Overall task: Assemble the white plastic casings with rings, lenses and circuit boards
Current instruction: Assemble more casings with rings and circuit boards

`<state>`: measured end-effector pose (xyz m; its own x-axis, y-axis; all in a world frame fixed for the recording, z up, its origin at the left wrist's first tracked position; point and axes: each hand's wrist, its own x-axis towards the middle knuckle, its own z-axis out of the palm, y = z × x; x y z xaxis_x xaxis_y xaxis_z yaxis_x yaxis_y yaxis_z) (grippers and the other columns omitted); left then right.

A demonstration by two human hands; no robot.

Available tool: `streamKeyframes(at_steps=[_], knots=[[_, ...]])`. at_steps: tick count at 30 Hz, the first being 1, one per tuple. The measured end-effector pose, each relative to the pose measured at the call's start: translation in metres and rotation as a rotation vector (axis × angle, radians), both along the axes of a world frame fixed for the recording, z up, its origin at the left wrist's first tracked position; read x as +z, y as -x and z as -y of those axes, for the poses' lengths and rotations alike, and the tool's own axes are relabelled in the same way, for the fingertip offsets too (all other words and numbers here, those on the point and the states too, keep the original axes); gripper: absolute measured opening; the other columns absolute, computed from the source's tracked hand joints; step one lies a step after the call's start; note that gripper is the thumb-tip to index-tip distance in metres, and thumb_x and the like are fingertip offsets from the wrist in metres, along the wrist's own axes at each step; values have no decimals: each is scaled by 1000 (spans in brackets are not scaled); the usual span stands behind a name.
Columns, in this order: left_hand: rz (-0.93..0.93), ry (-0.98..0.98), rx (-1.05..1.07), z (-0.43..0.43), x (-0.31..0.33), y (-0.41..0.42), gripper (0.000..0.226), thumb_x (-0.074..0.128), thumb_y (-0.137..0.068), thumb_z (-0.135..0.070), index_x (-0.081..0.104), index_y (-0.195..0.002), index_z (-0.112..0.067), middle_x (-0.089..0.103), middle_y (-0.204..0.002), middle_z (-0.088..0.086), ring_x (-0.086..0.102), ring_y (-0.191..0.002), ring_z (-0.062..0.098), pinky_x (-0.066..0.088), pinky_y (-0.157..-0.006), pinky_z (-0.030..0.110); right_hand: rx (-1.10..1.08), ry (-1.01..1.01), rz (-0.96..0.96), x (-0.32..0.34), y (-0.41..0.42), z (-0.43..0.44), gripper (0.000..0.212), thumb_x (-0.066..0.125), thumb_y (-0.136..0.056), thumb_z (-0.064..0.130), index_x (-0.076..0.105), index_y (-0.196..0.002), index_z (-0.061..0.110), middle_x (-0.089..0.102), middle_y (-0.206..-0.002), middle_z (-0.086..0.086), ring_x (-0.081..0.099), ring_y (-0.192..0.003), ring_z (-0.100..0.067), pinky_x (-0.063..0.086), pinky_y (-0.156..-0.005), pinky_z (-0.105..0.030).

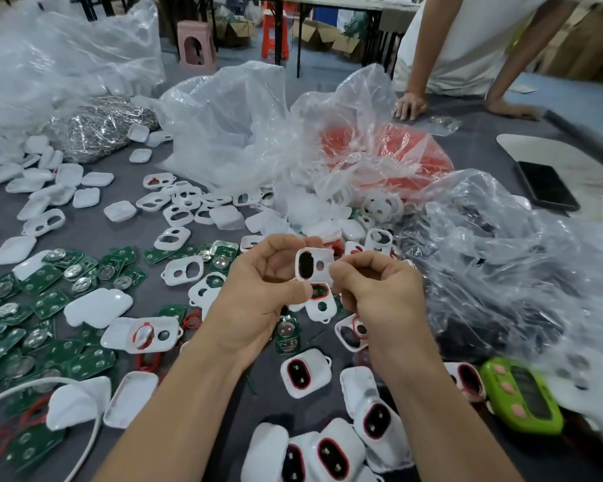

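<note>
A white casing (312, 266) (large oval opening dark, small round hole beside it) is held upright above loose casings (181, 271) and green circuit boards (49, 302).

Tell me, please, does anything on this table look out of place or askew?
Yes. A lime-green gadget with pink buttons lies at the right and matches nothing else on the table. In one white casing lying left of centre, the red ring sits tilted, half out of its oval opening.

Left hand (258, 290) and right hand (373, 290) pinched one white casing (313, 267) by opposite edges. Left of grip lay green circuit boards (46, 304); below it, red-ringed casings (328, 453); beyond, clear bags (230, 133).
</note>
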<state>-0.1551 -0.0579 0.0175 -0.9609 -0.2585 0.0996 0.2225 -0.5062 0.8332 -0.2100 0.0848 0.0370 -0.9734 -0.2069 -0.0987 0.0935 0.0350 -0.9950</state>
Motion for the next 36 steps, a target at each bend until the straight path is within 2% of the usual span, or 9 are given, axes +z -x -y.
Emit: streamKeyframes(at_steps=[3,7,12,16,21,25,27,31,36], knots=[[-3,11,16,-2,-1,2,50,67,-60,20,78,-85,-22,77,-113,9,74,-96,20,62,-75,32,-35,18,-18,-2,1,3,22,83,-82,10,77,-68,27,67,-58,3,57,-49,-6,46,-52,-15],[-17,15,41,-6,-4,2,48,68,-60,21,73,-89,-17,77,-112,10,74,-97,20,61,-73,30,-83,-32,-92,-5,-1,7,23,83,-82,16,76,-68,33,66,-55,7,57,-48,-4,46,-52,-18],[-30,56,90,-11,-6,3,48,67,-61,21,64,-99,-8,77,-113,10,74,-99,19,58,-66,24,-171,-152,-219,-7,-7,10,15,83,-83,28,73,-74,35,68,-58,10,58,-48,-1,44,-48,-14],[-33,40,65,-12,-6,2,48,66,-61,21,65,-98,-9,77,-113,10,74,-102,20,57,-64,23,-238,-247,-297,-3,-11,11,23,83,-80,32,70,-63,27,67,-57,17,62,-51,0,41,-46,-9],[-30,43,51,-15,-5,1,48,66,-63,20,66,-100,-9,77,-112,11,74,-103,23,62,-77,31,-255,-218,-232,-5,-9,10,20,84,-76,34,70,-64,26,65,-54,13,55,-45,-3,41,-49,-21],[-52,-51,28,-15,-1,0,49,64,-63,21,75,-92,-18,78,-107,6,75,-91,15,59,-66,24,-229,-144,-209,-6,-11,11,21,80,-75,41,64,-70,29,56,-49,14,45,-42,-2,37,-44,-16],[-62,-76,12,-15,0,0,52,64,-63,21,79,-86,-23,79,-105,3,75,-91,13,60,-68,24,-197,-75,-185,-6,-10,12,19,80,-79,34,63,-73,28,59,-53,13,50,-46,-1,41,-47,-16],[-95,-138,-47,-14,1,0,54,60,-64,23,79,-85,-22,79,-103,4,76,-93,17,61,-70,25,-116,-2,-180,-4,-13,16,10,71,-84,33,65,-77,28,65,-58,3,58,-52,-13,47,-53,-35],[-107,-87,-37,-15,2,0,53,60,-66,23,78,-86,-23,79,-102,6,77,-91,20,61,-71,29,-101,16,-185,-6,-14,16,11,68,-84,31,65,-76,24,63,-55,2,54,-50,-14,45,-53,-36]])
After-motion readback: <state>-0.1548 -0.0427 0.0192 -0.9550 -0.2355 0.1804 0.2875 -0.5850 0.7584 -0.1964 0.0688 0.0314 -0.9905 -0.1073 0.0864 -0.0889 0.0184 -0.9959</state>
